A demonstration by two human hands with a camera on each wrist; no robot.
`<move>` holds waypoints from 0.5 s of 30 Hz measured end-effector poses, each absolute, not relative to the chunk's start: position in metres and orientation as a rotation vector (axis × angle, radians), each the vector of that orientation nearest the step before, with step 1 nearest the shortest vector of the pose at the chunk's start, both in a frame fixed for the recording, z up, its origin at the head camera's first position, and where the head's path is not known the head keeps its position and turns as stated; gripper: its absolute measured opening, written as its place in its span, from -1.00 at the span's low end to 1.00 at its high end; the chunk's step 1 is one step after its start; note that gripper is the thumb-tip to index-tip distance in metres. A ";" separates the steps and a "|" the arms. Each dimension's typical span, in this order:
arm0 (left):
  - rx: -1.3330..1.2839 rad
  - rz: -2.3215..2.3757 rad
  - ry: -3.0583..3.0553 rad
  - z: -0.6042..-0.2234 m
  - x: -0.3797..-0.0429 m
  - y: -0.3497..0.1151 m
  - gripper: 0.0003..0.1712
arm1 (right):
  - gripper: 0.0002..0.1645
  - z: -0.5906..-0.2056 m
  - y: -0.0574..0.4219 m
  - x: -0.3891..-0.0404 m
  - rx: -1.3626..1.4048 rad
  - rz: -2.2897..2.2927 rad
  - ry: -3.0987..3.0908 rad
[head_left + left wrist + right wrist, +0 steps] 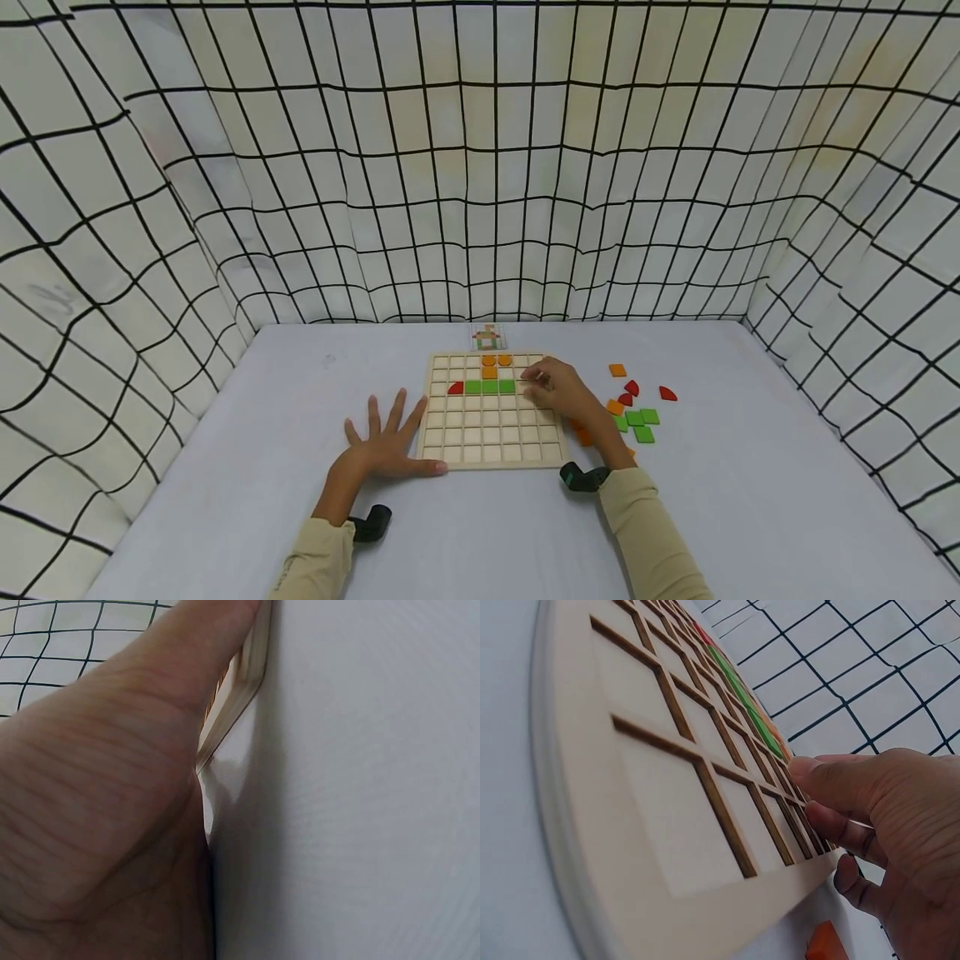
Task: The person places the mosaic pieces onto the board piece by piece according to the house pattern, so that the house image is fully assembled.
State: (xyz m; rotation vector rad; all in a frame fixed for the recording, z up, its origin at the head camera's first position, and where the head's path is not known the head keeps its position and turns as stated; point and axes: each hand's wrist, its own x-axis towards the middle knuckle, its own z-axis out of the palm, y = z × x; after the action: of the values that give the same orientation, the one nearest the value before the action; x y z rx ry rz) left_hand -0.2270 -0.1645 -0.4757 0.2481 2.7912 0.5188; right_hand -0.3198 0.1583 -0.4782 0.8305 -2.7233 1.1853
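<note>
A wooden grid board [480, 429] lies on the white table. My left hand [386, 450] is spread beside its left edge, thumb along the near left corner and index fingertip at the side. In the left wrist view that thumb [142, 682] overlaps the board's edge [251, 667]. My right hand [558, 390] is bent over the right side of the board, thumb and index fingertips close together beside a row of green squares [490, 387]. I cannot tell whether a piece is between them. A red quarter-round piece [455, 388] sits at the row's left end; orange pieces [489, 361] lie above.
Right of the board are loose green squares [643, 434], red quarter-rounds [668, 393] and orange pieces [617, 370], some partly behind my right forearm. A small picture card [488, 337] lies beyond the board's far edge. Black-lined netting [495, 225] surrounds the table's back and sides.
</note>
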 end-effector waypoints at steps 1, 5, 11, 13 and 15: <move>0.249 0.517 2.791 -0.475 -0.226 -0.165 0.46 | -0.73 -0.479 0.159 -0.320 0.821 1.201 -2.727; 0.243 0.480 2.794 -0.465 -0.221 -0.163 0.40 | -0.76 -0.480 0.161 -0.318 0.835 1.226 -2.708; 0.242 0.485 2.788 -0.462 -0.221 -0.162 0.39 | -0.76 -0.481 0.159 -0.319 0.837 1.221 -2.698; 0.243 0.490 2.779 -0.464 -0.222 -0.162 0.41 | -0.76 -0.481 0.158 -0.319 0.829 1.202 -2.708; 0.244 0.488 2.766 -0.466 -0.223 -0.163 0.44 | -0.75 -0.482 0.156 -0.319 0.826 1.180 -2.717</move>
State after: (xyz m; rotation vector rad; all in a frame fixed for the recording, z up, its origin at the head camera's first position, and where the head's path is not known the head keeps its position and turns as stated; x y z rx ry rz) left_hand -0.2231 -0.1626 -0.4658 0.2442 2.7656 0.4879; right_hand -0.3192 0.1558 -0.4819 0.8264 -2.7168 1.1800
